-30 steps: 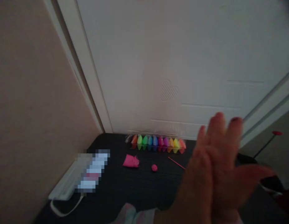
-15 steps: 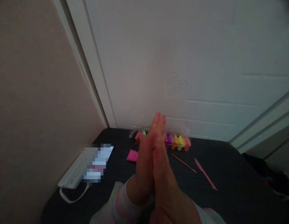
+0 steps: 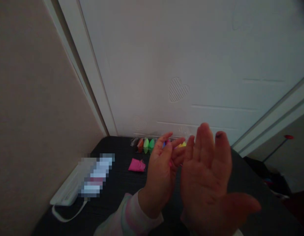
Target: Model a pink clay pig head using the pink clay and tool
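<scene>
My left hand (image 3: 160,170) is loosely curled, its palm turned toward the right hand. A small bit of pink modelling clay (image 3: 170,163) shows between its thumb and fingers, mostly hidden. Just to the right, my right hand (image 3: 206,177) is raised with its palm facing me, fingers up and thumb out, holding nothing. A dark spot marks its index fingertip. Left of the hands, a pink clay packet (image 3: 137,165) lies on the dark table (image 3: 122,186). Behind the hands runs a row of coloured clay packets (image 3: 146,146), partly covered by the fingers.
At the left of the table lie a white device (image 3: 66,191) with a strap or cable (image 3: 66,219) and a blurred-out object (image 3: 96,178). A white panel with an embossed heart (image 3: 178,90) rises behind the table. Dark items (image 3: 272,177) are at the far right.
My hands were pressed palm to palm and have come apart. The right hand has moved right and turned its palm toward me. The pink tools on the right are now hidden behind it.
</scene>
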A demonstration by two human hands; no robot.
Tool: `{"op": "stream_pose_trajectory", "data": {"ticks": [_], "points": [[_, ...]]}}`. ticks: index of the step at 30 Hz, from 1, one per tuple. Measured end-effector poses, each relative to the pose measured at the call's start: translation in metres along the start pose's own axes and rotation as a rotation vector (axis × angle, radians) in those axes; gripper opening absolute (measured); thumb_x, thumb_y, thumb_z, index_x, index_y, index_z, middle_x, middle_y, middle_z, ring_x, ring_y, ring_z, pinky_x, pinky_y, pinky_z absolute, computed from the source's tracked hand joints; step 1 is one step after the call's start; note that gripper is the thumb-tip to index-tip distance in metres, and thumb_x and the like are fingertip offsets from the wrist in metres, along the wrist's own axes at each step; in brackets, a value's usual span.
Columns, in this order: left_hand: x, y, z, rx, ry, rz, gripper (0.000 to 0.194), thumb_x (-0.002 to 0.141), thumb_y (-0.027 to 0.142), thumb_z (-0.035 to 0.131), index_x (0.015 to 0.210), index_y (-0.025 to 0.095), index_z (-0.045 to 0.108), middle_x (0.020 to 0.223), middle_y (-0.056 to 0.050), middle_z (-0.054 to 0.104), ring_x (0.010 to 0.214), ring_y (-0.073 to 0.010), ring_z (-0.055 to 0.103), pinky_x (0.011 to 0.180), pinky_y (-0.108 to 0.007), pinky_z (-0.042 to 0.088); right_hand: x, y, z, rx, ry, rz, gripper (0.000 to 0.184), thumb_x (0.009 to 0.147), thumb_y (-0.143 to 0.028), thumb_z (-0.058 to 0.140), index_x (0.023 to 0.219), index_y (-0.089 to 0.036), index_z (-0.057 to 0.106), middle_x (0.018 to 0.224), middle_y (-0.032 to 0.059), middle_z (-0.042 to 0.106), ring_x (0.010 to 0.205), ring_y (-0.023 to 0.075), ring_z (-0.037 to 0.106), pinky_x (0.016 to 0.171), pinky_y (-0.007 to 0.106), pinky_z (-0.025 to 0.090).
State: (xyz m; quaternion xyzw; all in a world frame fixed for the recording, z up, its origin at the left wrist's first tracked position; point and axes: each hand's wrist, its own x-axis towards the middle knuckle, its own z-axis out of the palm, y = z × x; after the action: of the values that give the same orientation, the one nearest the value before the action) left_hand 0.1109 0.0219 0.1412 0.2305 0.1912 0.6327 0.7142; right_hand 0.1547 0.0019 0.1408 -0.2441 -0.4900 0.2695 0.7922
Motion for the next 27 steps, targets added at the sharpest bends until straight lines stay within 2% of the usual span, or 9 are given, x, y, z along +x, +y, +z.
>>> {"op": "stream_pose_trajectory", "data": {"ticks": [2,4,6,9,13,18,23,27], "points": [[0.003,0.003,0.0,-0.018,0.019,0.028,0.02,0.082,0.014,0.044,0.101,0.018,0.048,0.09,-0.006,0.066,0.073,-0.0115,0.065,0.064,-0.019,0.052,0.008,-0.001,-0.004,0.085,0.009,-0.106,0.048,0.082,-0.055,0.026,0.118,-0.031,0.046,0.129,-0.0061,0.043,0.128,0.0182,0.024,0.105,0.044,0.016],[0.006,0.005,-0.001,-0.045,0.028,0.038,0.017,0.083,0.017,0.044,0.098,0.016,0.051,0.089,-0.006,0.065,0.069,-0.0107,0.065,0.061,-0.018,0.052,0.014,-0.002,-0.01,0.123,0.022,-0.15,0.045,0.083,-0.051,0.027,0.116,-0.028,0.048,0.128,-0.0048,0.044,0.126,0.0171,0.027,0.105,0.043,0.016],[0.008,0.006,-0.001,-0.095,0.045,-0.011,0.021,0.084,0.026,0.042,0.093,0.012,0.054,0.088,-0.009,0.065,0.071,-0.0125,0.065,0.062,-0.019,0.053,0.017,-0.002,-0.015,0.118,0.044,-0.156,0.044,0.084,-0.049,0.026,0.115,-0.026,0.049,0.127,-0.0038,0.044,0.126,0.0168,0.027,0.105,0.043,0.016],[0.009,0.006,0.0,-0.182,0.099,-0.126,0.036,0.085,0.036,0.036,0.087,0.007,0.057,0.09,-0.014,0.064,0.083,-0.0186,0.064,0.071,-0.024,0.053,0.018,0.001,-0.018,0.102,0.049,-0.151,0.043,0.083,-0.047,0.028,0.115,-0.027,0.048,0.129,-0.0038,0.042,0.127,0.017,0.026,0.105,0.043,0.016],[0.008,0.003,0.002,-0.231,0.067,-0.185,0.024,0.083,0.021,0.04,0.101,0.01,0.053,0.099,-0.013,0.062,0.098,-0.0184,0.058,0.085,-0.027,0.047,0.012,0.012,-0.011,0.068,0.027,-0.161,0.045,0.081,-0.052,0.03,0.116,-0.029,0.047,0.131,-0.0038,0.04,0.127,0.0173,0.027,0.106,0.043,0.015],[0.005,-0.007,0.002,-0.124,-0.053,-0.202,0.033,0.079,0.013,0.046,0.111,0.017,0.049,0.107,-0.008,0.06,0.108,-0.0174,0.051,0.095,-0.03,0.038,0.008,0.017,-0.001,-0.002,0.025,-0.103,0.053,0.083,-0.055,0.014,0.117,-0.029,0.045,0.132,-0.0012,0.039,0.127,0.0181,0.025,0.104,0.047,0.017],[0.001,-0.016,0.001,0.051,-0.047,-0.182,0.03,0.079,0.016,0.047,0.107,0.022,0.055,0.116,-0.003,0.056,0.113,-0.0161,0.046,0.099,-0.027,0.031,0.01,0.013,-0.005,0.094,0.069,-0.121,0.06,0.083,-0.054,0.005,0.119,-0.025,0.042,0.133,0.0017,0.038,0.126,0.0201,0.028,0.103,0.049,0.019],[-0.004,-0.022,0.002,0.133,-0.039,-0.189,0.027,0.08,0.019,0.047,0.105,0.023,0.058,0.118,-0.001,0.055,0.114,-0.0164,0.045,0.099,-0.026,0.031,0.012,0.009,-0.008,0.22,0.118,-0.133,0.059,0.083,-0.054,0.01,0.116,-0.021,0.045,0.131,0.0036,0.04,0.127,0.0208,0.026,0.104,0.048,0.014]]}}
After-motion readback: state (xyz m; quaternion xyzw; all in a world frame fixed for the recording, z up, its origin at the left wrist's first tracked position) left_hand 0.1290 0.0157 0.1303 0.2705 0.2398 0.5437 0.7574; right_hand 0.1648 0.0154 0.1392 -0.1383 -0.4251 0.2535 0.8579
